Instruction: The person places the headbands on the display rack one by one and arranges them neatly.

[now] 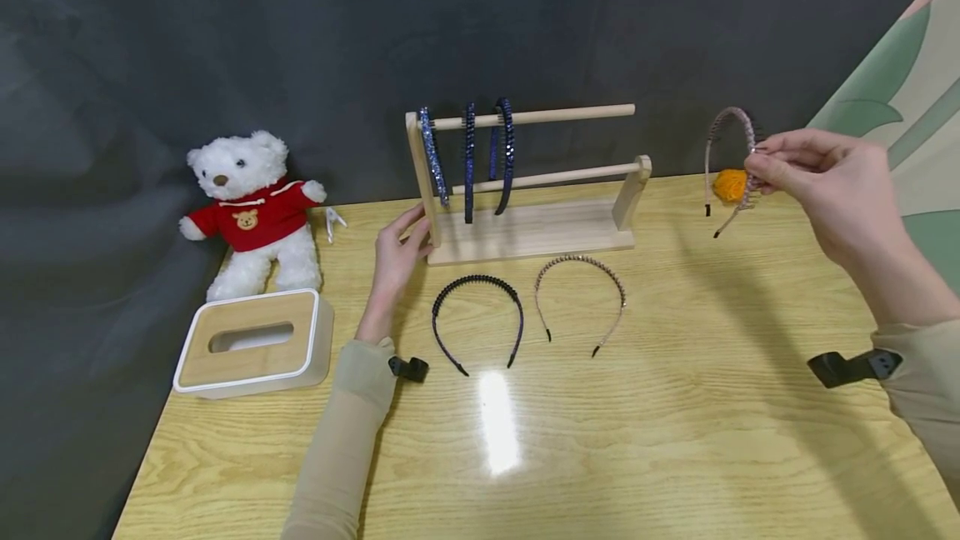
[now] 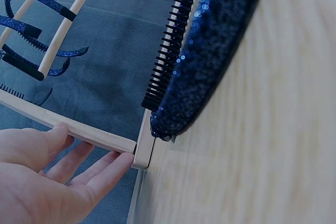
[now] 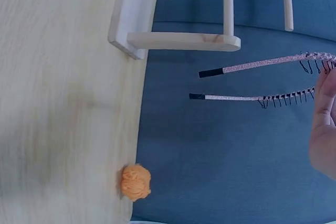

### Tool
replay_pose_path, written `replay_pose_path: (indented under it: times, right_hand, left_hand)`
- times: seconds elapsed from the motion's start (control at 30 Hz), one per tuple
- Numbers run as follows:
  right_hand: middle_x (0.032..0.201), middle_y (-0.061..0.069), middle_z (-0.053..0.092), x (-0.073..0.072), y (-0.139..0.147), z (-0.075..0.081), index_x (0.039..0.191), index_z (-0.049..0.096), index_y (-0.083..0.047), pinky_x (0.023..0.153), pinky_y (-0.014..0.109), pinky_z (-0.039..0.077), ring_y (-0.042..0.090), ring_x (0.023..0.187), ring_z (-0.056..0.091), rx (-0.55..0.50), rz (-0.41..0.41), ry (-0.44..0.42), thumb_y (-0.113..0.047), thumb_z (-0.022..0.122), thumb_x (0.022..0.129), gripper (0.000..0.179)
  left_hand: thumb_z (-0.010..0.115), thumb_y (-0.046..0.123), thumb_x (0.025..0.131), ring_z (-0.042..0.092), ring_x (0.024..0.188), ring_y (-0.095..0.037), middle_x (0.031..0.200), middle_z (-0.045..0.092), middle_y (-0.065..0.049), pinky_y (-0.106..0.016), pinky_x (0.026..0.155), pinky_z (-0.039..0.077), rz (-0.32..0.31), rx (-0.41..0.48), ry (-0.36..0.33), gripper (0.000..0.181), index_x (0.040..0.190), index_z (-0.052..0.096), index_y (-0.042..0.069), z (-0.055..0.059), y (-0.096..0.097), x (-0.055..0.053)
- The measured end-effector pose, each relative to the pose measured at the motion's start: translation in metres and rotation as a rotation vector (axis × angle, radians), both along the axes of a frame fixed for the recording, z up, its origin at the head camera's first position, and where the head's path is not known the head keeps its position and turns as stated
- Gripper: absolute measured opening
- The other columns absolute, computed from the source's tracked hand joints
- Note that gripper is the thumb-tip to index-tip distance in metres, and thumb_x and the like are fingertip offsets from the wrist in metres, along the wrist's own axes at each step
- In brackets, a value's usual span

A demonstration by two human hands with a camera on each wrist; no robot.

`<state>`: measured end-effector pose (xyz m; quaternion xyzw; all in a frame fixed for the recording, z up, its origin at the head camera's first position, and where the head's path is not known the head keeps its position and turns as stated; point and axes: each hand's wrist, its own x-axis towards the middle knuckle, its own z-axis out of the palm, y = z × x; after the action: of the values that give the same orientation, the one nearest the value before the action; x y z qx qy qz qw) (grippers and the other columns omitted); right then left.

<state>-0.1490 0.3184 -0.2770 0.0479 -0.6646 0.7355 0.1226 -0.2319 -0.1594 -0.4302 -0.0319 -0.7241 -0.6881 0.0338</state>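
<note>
From my station I see the right hand pinching a pink headband between thumb and fingers, by its beaded side. The band is lifted above the table, its dark-tipped ends pointing down just left of that hand. Below and beyond the fingers, an orange ball rests near the table's far edge; from my head view the band partly overlaps it.

The left hand grips the left upright of the wooden rack, thumb on one side and fingers on the other. Just right of this hand, three blue headbands hang from the upper rod: a lighter glittery headband nearest the upright, then a narrow blue headband, then a wider blue headband.

Nearer me and to the right of the left hand, a dark headband lies on the table in front of the rack. Beside it, farther from that hand, lies a second pink headband. Left of the left hand sits a white bear in a red top, with a tissue box in front of it.
</note>
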Motion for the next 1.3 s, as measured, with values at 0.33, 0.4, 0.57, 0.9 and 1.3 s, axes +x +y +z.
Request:
replay_pose_path:
  times: [0.33,0.4,0.57,0.9,1.3]
  right_hand:
    - [0.087,0.01,0.079,-0.005,-0.01,0.013,0.1,0.075,0.009,0.064,0.02,0.066,0.017,0.068,0.074,-0.019,-0.007,0.026,0.013,0.077,0.092,0.01]
    - [0.088,0.011,0.079,-0.007,-0.012,0.015,0.1,0.074,0.01,0.065,0.02,0.066,0.018,0.069,0.073,-0.025,-0.004,0.04,0.013,0.077,0.092,0.009]
    - [0.088,0.012,0.079,-0.009,-0.014,0.018,0.101,0.075,0.011,0.063,0.02,0.065,0.018,0.068,0.073,-0.043,-0.007,0.076,0.014,0.076,0.092,0.009]
    - [0.087,0.013,0.078,-0.014,-0.022,0.028,0.102,0.075,0.012,0.066,0.02,0.066,0.019,0.071,0.074,-0.079,-0.021,0.095,0.014,0.076,0.091,0.011]
    - [0.086,0.015,0.078,-0.023,-0.034,0.033,0.101,0.075,0.015,0.067,0.022,0.067,0.021,0.068,0.073,-0.104,0.007,0.12,0.016,0.077,0.09,0.011]
  left_hand:
    - [0.059,0.01,0.112,0.065,0.127,-0.046,0.157,0.055,-0.018,-0.041,0.102,0.063,-0.006,-0.008,-0.011,0.041,0.152,0.059,0.005,0.0,-0.001,0.0]
    - [0.059,0.009,0.112,0.064,0.127,-0.046,0.157,0.054,-0.018,-0.042,0.102,0.063,-0.006,-0.004,-0.011,0.041,0.153,0.058,0.004,0.0,-0.001,0.0]
    - [0.059,0.008,0.111,0.065,0.125,-0.048,0.156,0.055,-0.02,-0.042,0.102,0.063,-0.004,0.008,-0.006,0.041,0.152,0.058,0.002,0.0,-0.001,0.001]
    - [0.06,0.007,0.111,0.065,0.125,-0.048,0.156,0.054,-0.02,-0.041,0.1,0.063,-0.001,0.007,-0.005,0.042,0.152,0.058,0.002,0.001,0.0,0.001]
    - [0.06,0.007,0.111,0.066,0.123,-0.048,0.154,0.056,-0.021,-0.044,0.099,0.064,0.002,-0.009,0.012,0.041,0.152,0.059,0.002,0.001,0.0,0.001]
